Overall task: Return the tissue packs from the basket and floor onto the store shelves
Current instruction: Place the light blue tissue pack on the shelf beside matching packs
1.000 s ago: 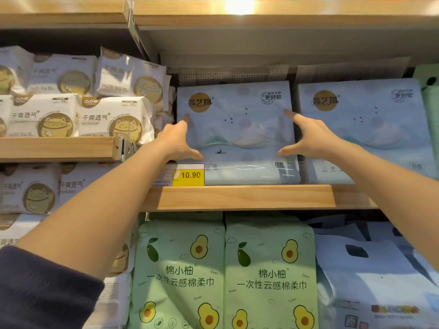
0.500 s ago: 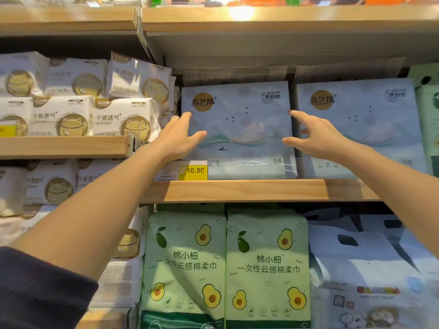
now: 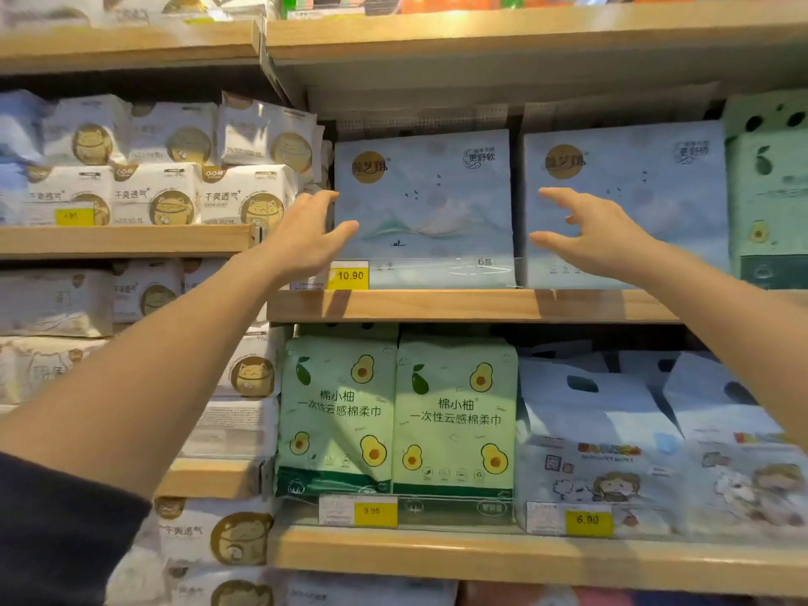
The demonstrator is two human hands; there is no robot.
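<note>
On shelf [image 3: 481, 306], left hand [image 3: 301, 238] hides tissue pack [image 3: 428, 199] corner; right hand [image 3: 599, 238] beside.

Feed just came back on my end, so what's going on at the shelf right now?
A person reaches both bare hands toward a pale blue tissue pack standing on the wooden shelf above the 10.90 price tag. The left hand is at its left edge, the right hand near its right edge, before a matching second pack. Both hands are open, gripping nothing; contact is unclear.
</note>
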